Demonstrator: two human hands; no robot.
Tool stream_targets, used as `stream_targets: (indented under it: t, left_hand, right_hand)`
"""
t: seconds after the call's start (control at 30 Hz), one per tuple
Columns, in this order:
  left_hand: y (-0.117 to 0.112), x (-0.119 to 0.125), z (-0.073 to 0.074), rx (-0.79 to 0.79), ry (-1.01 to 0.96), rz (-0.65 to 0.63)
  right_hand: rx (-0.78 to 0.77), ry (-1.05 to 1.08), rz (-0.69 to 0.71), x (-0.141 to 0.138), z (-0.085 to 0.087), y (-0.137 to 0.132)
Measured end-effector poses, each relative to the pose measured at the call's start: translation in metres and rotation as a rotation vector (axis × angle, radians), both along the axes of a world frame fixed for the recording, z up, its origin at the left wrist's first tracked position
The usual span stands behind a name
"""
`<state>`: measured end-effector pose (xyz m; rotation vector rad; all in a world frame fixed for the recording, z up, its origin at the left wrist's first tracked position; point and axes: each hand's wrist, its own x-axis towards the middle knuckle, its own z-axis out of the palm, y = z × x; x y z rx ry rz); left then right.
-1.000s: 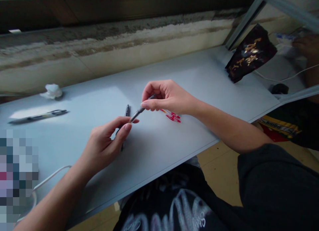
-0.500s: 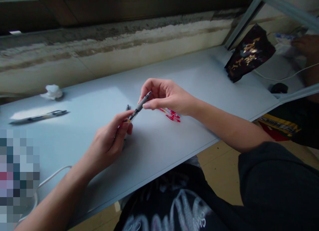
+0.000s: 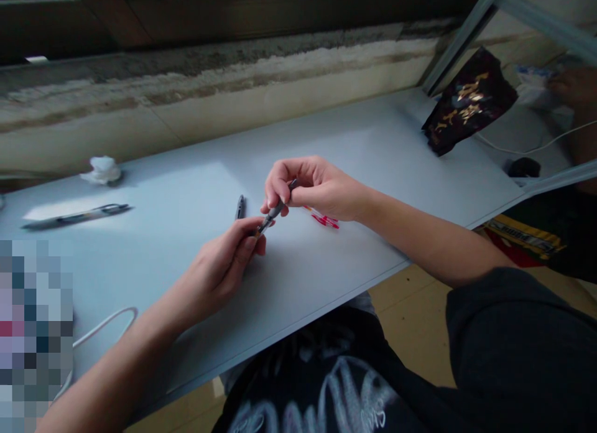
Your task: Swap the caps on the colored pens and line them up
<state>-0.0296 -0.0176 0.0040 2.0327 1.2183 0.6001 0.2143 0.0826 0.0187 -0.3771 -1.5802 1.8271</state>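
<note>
My left hand [image 3: 219,265] and my right hand [image 3: 312,187] both hold a grey ballpoint pen [image 3: 275,212], tilted above the board. The left fingertips pinch its lower tip end, and the right thumb and fingers close around its upper barrel. Just left of the pen, a dark pen [image 3: 240,207] lies on the pale board [image 3: 298,277], its lower part hidden behind my left hand. A red-marked pen [image 3: 325,221] lies partly under my right hand. Farther left lies a grey pen [image 3: 77,216].
A crumpled white tissue [image 3: 102,170] sits near the wall. A black bag with gold print [image 3: 469,100] lies at the board's far right, beyond it a co-worker's hand [image 3: 573,88]. A white cable [image 3: 105,327] runs under my left forearm. The board's front edge overhangs my lap.
My left hand has moved right and up, closer to my right hand. The grey pen has shifted slightly right, and more of the dark pen's top shows.
</note>
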Motion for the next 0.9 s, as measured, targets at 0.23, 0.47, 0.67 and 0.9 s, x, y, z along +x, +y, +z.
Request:
stream_targets:
  t: [0.23,0.47,0.67,0.9]
  left_hand:
    - [-0.002,0.000,-0.006,-0.067,-0.115,-0.038]
    - [-0.004,-0.007,-0.005,-0.086,-0.160,0.015]
    - [-0.002,-0.008,-0.008,0.000,-0.237,-0.043]
    - [0.000,-0.011,-0.009,0.043,-0.223,-0.059]
  right_hand:
    - [-0.002,0.115,-0.058,-0.004,0.000,0.000]
    - [-0.054,0.113,-0.088,-0.001,0.002,-0.001]
    - [0.020,0.154,-0.027,-0.002,-0.006,0.004]
    - [0.103,0.067,-0.127,0.002,0.001,0.004]
